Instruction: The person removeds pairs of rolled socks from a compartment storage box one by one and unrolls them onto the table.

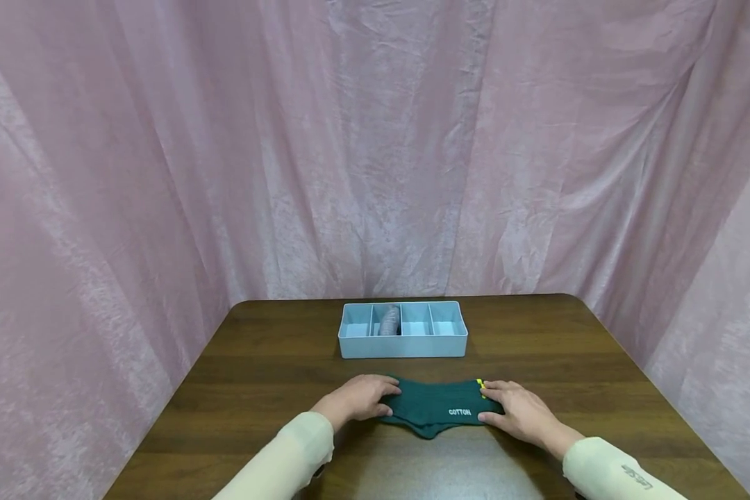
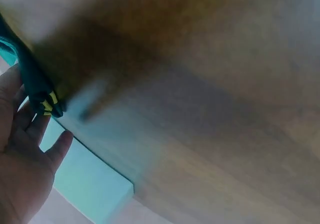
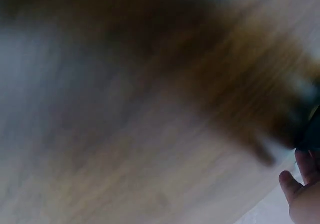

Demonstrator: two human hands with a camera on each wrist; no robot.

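Note:
A pair of dark green socks [image 1: 431, 405], lettered COTTON in white, stretches between my two hands. A double layer shows along its sagging near edge. At its left end my left hand [image 1: 365, 397] grips the fabric between thumb and fingers; in the left wrist view the cloth [image 2: 37, 83] hangs folded there with yellow bands. My right hand [image 1: 520, 411] holds the right end beside a yellow mark, thumb on the near side. In the right wrist view only some fingertips [image 3: 306, 166] and a dark bit of the socks [image 3: 312, 134] show at the edge.
Behind the socks stands a light blue divided box [image 1: 403, 347] with several compartments. A grey rolled bundle [image 1: 389, 321] sits in its second compartment from the left. The brown wooden table [image 1: 256, 389] carries it all, and pink curtains [image 1: 375, 139] hang behind.

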